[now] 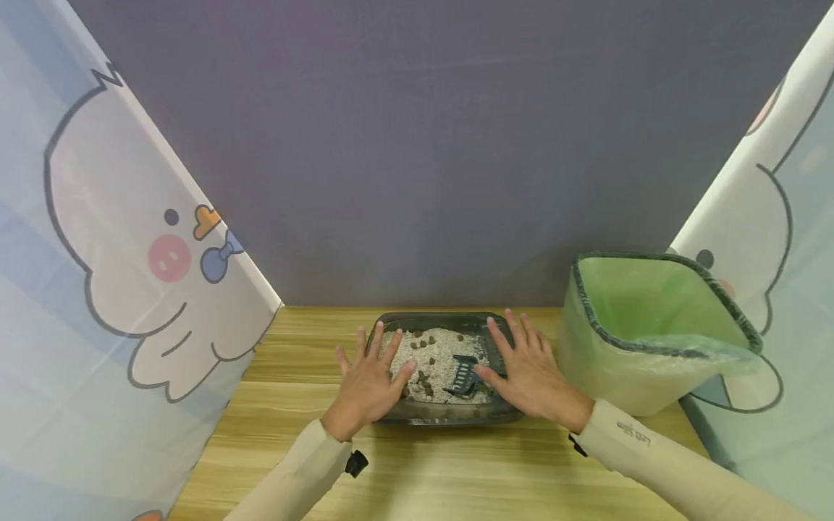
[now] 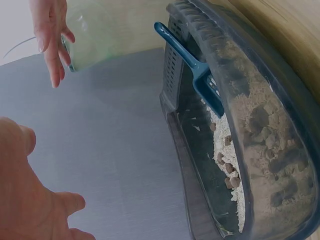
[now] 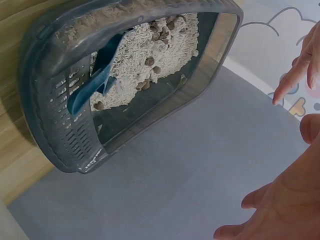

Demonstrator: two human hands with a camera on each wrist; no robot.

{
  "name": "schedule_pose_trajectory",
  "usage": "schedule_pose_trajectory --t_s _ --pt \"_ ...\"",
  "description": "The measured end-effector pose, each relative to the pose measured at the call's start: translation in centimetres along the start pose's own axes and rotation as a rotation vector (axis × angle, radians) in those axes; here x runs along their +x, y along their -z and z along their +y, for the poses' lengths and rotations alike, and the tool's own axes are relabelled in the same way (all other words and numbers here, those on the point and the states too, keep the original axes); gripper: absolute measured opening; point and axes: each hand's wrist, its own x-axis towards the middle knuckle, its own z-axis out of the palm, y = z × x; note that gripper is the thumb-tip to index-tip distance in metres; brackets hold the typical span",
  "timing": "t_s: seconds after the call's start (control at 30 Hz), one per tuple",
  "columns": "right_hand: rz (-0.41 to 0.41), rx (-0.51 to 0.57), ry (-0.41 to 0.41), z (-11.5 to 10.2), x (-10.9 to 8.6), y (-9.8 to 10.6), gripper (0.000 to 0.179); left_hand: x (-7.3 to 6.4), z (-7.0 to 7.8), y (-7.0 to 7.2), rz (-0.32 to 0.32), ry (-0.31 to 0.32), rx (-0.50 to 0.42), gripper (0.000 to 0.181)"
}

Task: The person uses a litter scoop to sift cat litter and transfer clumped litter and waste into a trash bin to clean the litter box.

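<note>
A dark see-through litter box [image 1: 449, 414] stands on the wooden table, holding pale pellet litter [image 1: 440, 346] with several brown clumps [image 1: 424, 384] scattered on it. A dark blue slotted litter scoop [image 1: 464, 375] lies at the box's right side; in the right wrist view its handle [image 3: 87, 94] rests toward the perforated end. My left hand [image 1: 369, 385] is spread flat with the palm down, above the box's left edge. Over its right edge my right hand [image 1: 536, 373] is likewise spread, its thumb overlapping the scoop handle in the head view. Both hands hold nothing.
To the right stands a pale green bin [image 1: 619, 380] with a clear liner folded over its dark rim. A grey wall [image 1: 423, 181] rises behind the table [image 1: 313, 347], and cartoon-printed curtains [image 1: 111, 289] close off both sides.
</note>
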Motion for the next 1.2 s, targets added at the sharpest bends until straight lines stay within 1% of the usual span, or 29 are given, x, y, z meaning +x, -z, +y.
schedule_pose_trajectory --t_s 0.2,0.47,0.6,0.83,1.03,1.2 --pt "0.005 -0.017 -0.007 -0.1 0.2 -0.5 0.083 0.0 -0.3 -0.2 0.008 -0.003 -0.012 0.072" --pt "0.006 0.01 0.016 0.0 0.7 -1.1 0.082 0.0 -0.6 -0.7 0.032 0.008 -0.024 0.071" --pt "-0.008 0.015 0.027 0.2 0.9 -1.3 0.082 0.3 -0.5 -1.0 0.02 0.015 -0.011 0.072" --pt "0.018 0.028 0.051 0.5 1.7 -1.7 0.081 1.1 -0.3 -1.5 0.016 0.01 -0.011 0.069" --pt "-0.005 0.045 0.054 0.6 2.5 -2.0 0.08 1.5 -0.4 -1.7 0.01 0.013 -0.005 0.071" --pt "-0.034 0.062 0.066 0.7 3.1 -2.1 0.081 1.8 -0.8 -1.8 -0.003 0.032 0.003 0.073"
